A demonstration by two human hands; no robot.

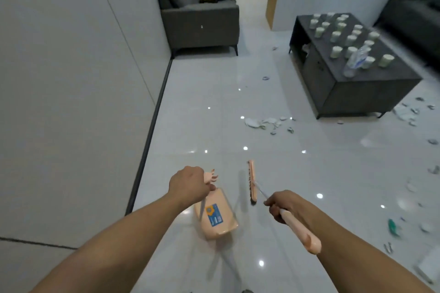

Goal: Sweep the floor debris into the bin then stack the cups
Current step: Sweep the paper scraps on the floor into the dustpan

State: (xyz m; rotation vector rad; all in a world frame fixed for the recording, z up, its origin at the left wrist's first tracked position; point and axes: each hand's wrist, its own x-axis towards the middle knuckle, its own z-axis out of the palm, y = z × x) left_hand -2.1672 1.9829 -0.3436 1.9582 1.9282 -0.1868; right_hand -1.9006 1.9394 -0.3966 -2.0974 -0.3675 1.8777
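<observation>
— Debris (269,123) lies scattered on the floor (202,126), nothing swept?
— None, I judge. Left hand (189,185) grips the dustpan (215,214) handle, right hand (279,207) holds the broom (252,181); the cups (350,38) stand unstacked on the tabletop (390,74).

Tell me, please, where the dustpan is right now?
In the head view, the dustpan hangs low and centre, held by the left hand, just left of the broom.
</observation>
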